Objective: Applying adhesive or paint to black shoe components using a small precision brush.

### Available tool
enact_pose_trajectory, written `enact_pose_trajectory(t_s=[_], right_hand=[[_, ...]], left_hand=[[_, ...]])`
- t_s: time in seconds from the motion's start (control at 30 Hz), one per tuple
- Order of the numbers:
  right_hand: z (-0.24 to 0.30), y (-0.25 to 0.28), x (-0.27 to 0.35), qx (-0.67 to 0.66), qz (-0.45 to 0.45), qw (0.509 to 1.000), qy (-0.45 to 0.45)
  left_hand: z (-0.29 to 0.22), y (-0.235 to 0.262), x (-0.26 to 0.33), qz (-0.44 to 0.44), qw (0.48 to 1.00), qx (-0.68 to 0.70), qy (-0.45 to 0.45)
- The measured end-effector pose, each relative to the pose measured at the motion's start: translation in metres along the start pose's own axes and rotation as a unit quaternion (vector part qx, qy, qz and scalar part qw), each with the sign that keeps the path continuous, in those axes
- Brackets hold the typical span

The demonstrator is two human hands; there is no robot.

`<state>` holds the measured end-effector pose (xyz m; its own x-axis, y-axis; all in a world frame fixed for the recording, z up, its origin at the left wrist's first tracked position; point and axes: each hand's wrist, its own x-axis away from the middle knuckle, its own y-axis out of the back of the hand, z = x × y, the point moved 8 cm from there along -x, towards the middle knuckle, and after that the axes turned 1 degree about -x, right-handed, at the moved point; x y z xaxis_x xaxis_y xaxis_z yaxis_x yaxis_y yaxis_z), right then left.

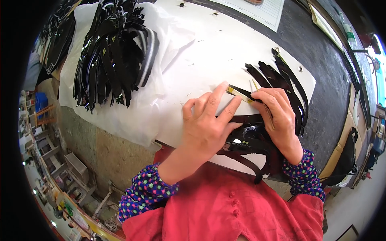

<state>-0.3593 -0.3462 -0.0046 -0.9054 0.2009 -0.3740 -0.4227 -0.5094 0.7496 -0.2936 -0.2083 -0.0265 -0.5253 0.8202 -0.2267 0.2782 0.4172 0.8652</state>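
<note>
My left hand [207, 124] lies flat on a white board [209, 56], its forefinger and middle finger pressing down a narrow black strip [240, 93] with a yellowish glued edge. My right hand [277, 116] pinches the same strip and holds a thin stick-like brush [263, 105] along its fingers. More glossy black strips [249, 138] lie under both palms, and several others fan out past my right hand [281, 78].
A large heap of black strips [114, 52] lies on white plastic sheet at the far left of the board. The dark worktable [321, 80] carries a paper sheet [261, 10] at the back. A black bag [345, 160] hangs at right; cluttered floor lies left.
</note>
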Motion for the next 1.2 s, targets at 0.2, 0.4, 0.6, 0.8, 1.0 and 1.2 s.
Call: enact_pose_trajectory(t_s=[0.2,0.4,0.6,0.8,1.0,1.2], right_hand=[[0.006,-0.002,0.002,0.020,-0.019,0.999,0.025],[-0.002,-0.005,0.005,0.013,-0.027,0.998,0.058],[-0.021,0.011,0.001,0.102,-0.074,0.992,0.024],[-0.030,0.011,0.008,0.046,-0.105,0.993,-0.004],[-0.023,0.007,0.011,0.110,-0.098,0.989,0.023],[-0.018,0.008,0.009,0.109,-0.103,0.988,0.026]], left_hand=[[-0.004,0.007,0.000,-0.020,0.998,0.044,-0.029],[-0.009,0.012,-0.003,-0.040,0.996,0.054,-0.053],[-0.002,0.007,-0.024,0.050,0.991,0.117,-0.043],[0.009,0.004,-0.047,0.116,0.967,0.227,-0.027],[0.012,-0.010,-0.055,0.205,0.949,0.235,0.045],[-0.008,0.006,-0.061,0.017,0.992,0.085,-0.097]])
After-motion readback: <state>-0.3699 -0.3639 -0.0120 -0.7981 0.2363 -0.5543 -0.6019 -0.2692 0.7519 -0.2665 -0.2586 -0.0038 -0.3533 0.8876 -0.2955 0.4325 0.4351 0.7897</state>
